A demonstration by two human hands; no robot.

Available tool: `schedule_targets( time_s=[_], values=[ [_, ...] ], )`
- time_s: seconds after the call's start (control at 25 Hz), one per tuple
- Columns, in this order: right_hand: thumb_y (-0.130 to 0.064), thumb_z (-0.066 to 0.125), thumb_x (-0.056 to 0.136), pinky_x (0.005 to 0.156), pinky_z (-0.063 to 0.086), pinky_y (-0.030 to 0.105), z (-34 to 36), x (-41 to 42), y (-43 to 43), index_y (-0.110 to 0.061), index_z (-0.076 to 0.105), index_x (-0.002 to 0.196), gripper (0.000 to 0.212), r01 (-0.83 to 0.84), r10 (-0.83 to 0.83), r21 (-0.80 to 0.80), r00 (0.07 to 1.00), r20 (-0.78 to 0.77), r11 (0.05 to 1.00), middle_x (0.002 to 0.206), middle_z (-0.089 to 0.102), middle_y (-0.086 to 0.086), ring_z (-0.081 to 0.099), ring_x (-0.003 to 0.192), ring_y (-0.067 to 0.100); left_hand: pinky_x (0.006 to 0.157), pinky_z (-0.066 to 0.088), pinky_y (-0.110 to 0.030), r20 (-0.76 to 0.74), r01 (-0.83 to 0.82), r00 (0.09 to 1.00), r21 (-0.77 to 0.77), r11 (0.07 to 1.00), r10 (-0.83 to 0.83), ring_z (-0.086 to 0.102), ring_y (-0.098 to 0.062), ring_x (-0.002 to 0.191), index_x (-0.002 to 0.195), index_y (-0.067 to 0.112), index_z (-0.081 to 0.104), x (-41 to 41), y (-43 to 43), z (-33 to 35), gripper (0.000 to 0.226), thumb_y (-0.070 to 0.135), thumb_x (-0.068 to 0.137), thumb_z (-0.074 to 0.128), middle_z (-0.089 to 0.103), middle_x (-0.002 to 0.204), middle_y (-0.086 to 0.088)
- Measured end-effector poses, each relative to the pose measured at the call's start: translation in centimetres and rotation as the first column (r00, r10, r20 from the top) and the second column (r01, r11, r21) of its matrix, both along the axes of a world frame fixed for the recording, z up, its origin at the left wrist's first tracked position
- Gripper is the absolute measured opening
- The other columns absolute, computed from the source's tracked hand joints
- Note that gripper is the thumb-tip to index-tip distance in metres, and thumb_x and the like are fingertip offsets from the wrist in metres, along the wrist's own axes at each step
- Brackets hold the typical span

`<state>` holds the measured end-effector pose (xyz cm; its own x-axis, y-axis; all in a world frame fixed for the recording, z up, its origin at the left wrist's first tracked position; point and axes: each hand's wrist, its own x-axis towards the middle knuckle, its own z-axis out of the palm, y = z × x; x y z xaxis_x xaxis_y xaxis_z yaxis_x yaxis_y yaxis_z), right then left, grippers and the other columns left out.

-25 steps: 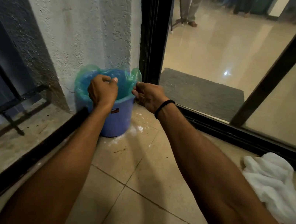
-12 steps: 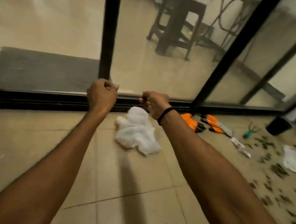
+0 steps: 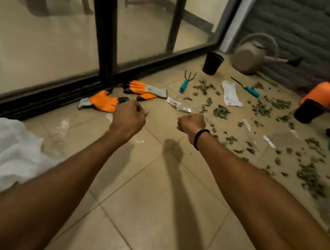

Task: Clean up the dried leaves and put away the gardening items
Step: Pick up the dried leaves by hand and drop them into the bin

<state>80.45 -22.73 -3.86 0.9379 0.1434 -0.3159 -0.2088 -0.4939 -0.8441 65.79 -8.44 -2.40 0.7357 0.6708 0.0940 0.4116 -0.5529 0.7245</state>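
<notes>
Orange gloves (image 3: 103, 101) are lying as a pair just beside the bottom track of the sliding door (image 3: 101, 28), not yet collected. Dried leaves (image 3: 222, 112) are lying scattered over the floor tiles (image 3: 148, 198) further out from the door, in loose clumps; none are showing as gathered into a heap. A hand rake (image 3: 186, 80) is lying near the door's far end, a black pot (image 3: 212, 63) is standing closer to that end, and a watering can (image 3: 253, 54) is sitting just past it. A teal-handled tool (image 3: 249, 89), a white bag (image 3: 230, 94), a second black pot (image 3: 308, 110) and an orange sprayer (image 3: 325, 91) are resting well out from the door, among or beyond the leaves. A white cloth (image 3: 1, 155) is lying crumpled by the door's near end.

Judgement: the task is standing at an early stage. Clearing the leaves and stowing every item are both remaining to be done.

Both arms are reaching forward, side by side, over the tiles. The left hand (image 3: 128, 117) is hovering just out from the door track, at the nearer glove's edge, with fingers curled into a fist and nothing showing inside; contact with the glove cannot be confirmed. The right hand (image 3: 191, 124), wearing a black wristband (image 3: 199, 138), is hovering further out from the door, likewise clenched and gripping nothing visible, at the edge of the leaf scatter.
</notes>
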Motion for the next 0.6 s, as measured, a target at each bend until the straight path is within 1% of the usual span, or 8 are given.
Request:
schedule_targets(
  time_s=[0.04, 0.12, 0.2, 0.32, 0.36, 0.4, 0.48, 0.6],
  values=[
    [-0.002, 0.061, 0.088, 0.064, 0.062, 0.032, -1.9, 2.0, -2.3, 0.001, 0.069, 0.089, 0.008, 0.025, -0.023, -0.082, 0.999, 0.025, 0.996, 0.084, 0.071, 0.013, 0.068, 0.070, 0.022, 0.079, 0.053, -0.037, -0.041, 0.064, 0.997, 0.004, 0.998, -0.064, 0.066, -0.024, 0.089, 0.089, 0.012, 0.071, 2.8, -1.3, -1.6, 0.021, 0.034, 0.091, 0.069, 0.072, 0.086, -0.005],
    [-0.006, 0.060, 0.088, 0.068, 0.061, 0.036, -5.1, 4.5, -6.7, -0.004, 0.066, 0.066, 0.022, 0.019, 0.017, -0.311, 0.993, 0.114, 0.950, 0.071, 0.069, 0.011, 0.067, 0.071, 0.025, 0.078, 0.054, -0.037, -0.123, 0.170, 0.978, -0.010, 0.985, -0.170, 0.065, -0.023, 0.088, 0.090, 0.012, 0.069, 6.9, -3.5, -4.9, 0.022, 0.034, 0.092, 0.068, 0.071, 0.087, -0.004],
    [-0.006, 0.055, 0.088, 0.061, 0.052, 0.034, -7.5, 5.9, -10.2, -0.010, 0.059, 0.056, 0.032, 0.007, 0.073, -0.452, 0.985, 0.159, 0.892, 0.061, 0.060, 0.006, 0.061, 0.066, 0.024, 0.076, 0.052, -0.035, -0.210, 0.260, 0.943, -0.015, 0.965, -0.258, 0.065, -0.026, 0.092, 0.095, 0.009, 0.067, 9.9, -5.4, -7.8, 0.023, 0.032, 0.093, 0.067, 0.071, 0.094, -0.008],
    [-0.008, 0.060, 0.089, 0.067, 0.053, 0.032, -10.0, 7.0, -13.4, -0.006, 0.069, 0.075, 0.017, 0.074, 0.017, -0.479, 0.983, 0.183, 0.875, 0.077, 0.068, 0.007, 0.066, 0.081, 0.024, 0.075, 0.045, -0.033, -0.268, 0.317, 0.908, -0.068, 0.946, -0.323, 0.060, -0.029, 0.099, 0.112, 0.007, 0.060, 12.3, -8.2, -11.2, 0.034, 0.032, 0.091, 0.070, 0.064, 0.111, -0.014],
    [-0.012, 0.063, 0.089, 0.074, 0.054, 0.034, -10.7, 7.0, -14.0, -0.007, 0.069, 0.084, 0.010, 0.098, -0.008, -0.466, 0.981, 0.192, 0.879, 0.086, 0.069, 0.008, 0.065, 0.089, 0.025, 0.078, 0.045, -0.034, -0.277, 0.338, 0.894, -0.101, 0.936, -0.352, 0.058, -0.029, 0.103, 0.121, 0.009, 0.055, 12.7, -9.2, -12.0, 0.044, 0.033, 0.089, 0.073, 0.059, 0.118, -0.016],
    [-0.017, 0.065, 0.088, 0.081, 0.053, 0.036, -11.1, 6.8, -14.2, -0.007, 0.067, 0.096, 0.012, 0.100, -0.012, -0.464, 0.982, 0.190, 0.880, 0.097, 0.067, 0.009, 0.062, 0.096, 0.027, 0.084, 0.047, -0.037, -0.293, 0.359, 0.877, -0.129, 0.924, -0.381, 0.056, -0.031, 0.110, 0.131, 0.012, 0.047, 13.2, -10.1, -12.5, 0.059, 0.033, 0.085, 0.078, 0.052, 0.126, -0.017],
    [-0.022, 0.072, 0.086, 0.086, 0.044, 0.033, -11.7, 6.2, -14.4, -0.009, 0.056, 0.120, 0.039, 0.090, -0.022, -0.459, 0.988, 0.151, 0.884, 0.118, 0.054, 0.012, 0.053, 0.102, 0.026, 0.098, 0.046, -0.044, -0.358, 0.391, 0.834, -0.150, 0.908, -0.419, 0.048, -0.035, 0.122, 0.146, 0.021, 0.030, 14.9, -11.5, -13.3, 0.091, 0.032, 0.075, 0.086, 0.040, 0.136, -0.019],
    [-0.020, 0.080, 0.081, 0.085, 0.036, 0.026, -11.8, 5.9, -14.5, -0.013, 0.042, 0.136, 0.067, 0.133, -0.095, -0.391, 0.989, 0.115, 0.911, 0.127, 0.043, 0.011, 0.048, 0.107, 0.025, 0.098, 0.048, -0.052, -0.464, 0.411, 0.787, -0.097, 0.907, -0.406, 0.045, -0.041, 0.123, 0.153, 0.035, 0.016, 17.3, -12.6, -13.7, 0.117, 0.022, 0.065, 0.092, 0.033, 0.138, -0.020]
  ],
)
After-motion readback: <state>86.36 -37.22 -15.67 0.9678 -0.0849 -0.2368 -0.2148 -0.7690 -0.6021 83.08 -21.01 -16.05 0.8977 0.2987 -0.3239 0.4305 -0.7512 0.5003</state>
